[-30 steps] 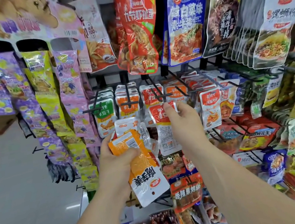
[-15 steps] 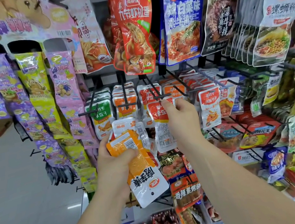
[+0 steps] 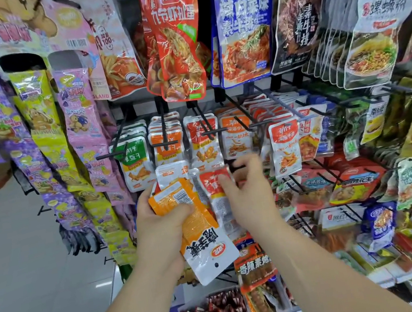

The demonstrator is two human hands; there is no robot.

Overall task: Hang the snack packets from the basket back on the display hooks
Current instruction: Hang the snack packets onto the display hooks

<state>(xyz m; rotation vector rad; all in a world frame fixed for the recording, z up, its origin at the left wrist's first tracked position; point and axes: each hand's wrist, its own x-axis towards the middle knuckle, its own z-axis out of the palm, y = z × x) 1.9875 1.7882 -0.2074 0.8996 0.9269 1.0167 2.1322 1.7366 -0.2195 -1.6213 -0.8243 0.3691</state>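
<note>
Restocking at the snack rack: my left hand [image 3: 161, 223] grips a fanned bundle of packets [image 3: 176, 196] around its middle, fingers curled over an orange one on top, while a white-and-orange packet [image 3: 210, 253] hangs out below the fist with its lettering upside down. My right hand [image 3: 252, 197] sits just beside the bundle, thumb laid on the face of a red packet [image 3: 213, 181]. The other fingers are smeared by motion, so the pinch reads as likely rather than certain.

The red packet stands upright, long axis near vertical, its top edge toward the rack. The matching red packets [image 3: 205, 147] hang directly above it on a black hook [image 3: 206, 133] whose prong points out at me. The hook lies up and slightly to the left of my right hand, which is the nearer of the two, with only a small gap to close. I cannot make out the packet's hang hole, and the basket is out of view.

My judgement: the next move is a short lift and a push away from me, keeping the packet upright so its hole meets the prong tip. The neighbouring hooks are crowded close on both sides — a sideways drift could snag the wrong one. Large bags [image 3: 174, 38] fill the row overhead.
</note>
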